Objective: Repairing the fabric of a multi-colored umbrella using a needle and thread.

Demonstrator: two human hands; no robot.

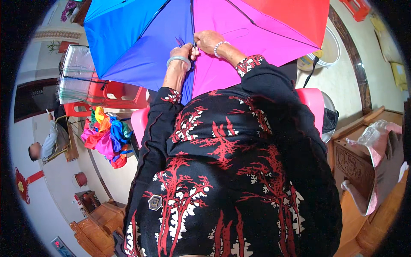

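An umbrella canopy (pixel 222 55) with blue, purple, pink and red panels spreads in front of me, its dark ribs (pixel 252 22) showing. My left hand (pixel 182 52), with a pale bangle at the wrist, is closed on the purple fabric beside the middle rib. A small dark-purple pointed tip sticks up by its fingers; I cannot tell what it is. Wearing a beaded bracelet, my right hand (pixel 208 42) pinches at the same rib, close to the left fingertips. Whatever sits in that pinch is too small to name. A thin thread-like line curves over the pink panel.
A heap of multicoloured fabric (pixel 109 137) lies to the left, below red plastic stools (pixel 117 94) and a clear-wrapped stack (pixel 77 73). White buckets (pixel 329 49) stand at the right, near carved wooden furniture (pixel 353 160). Another person (pixel 49 137) is at the far left.
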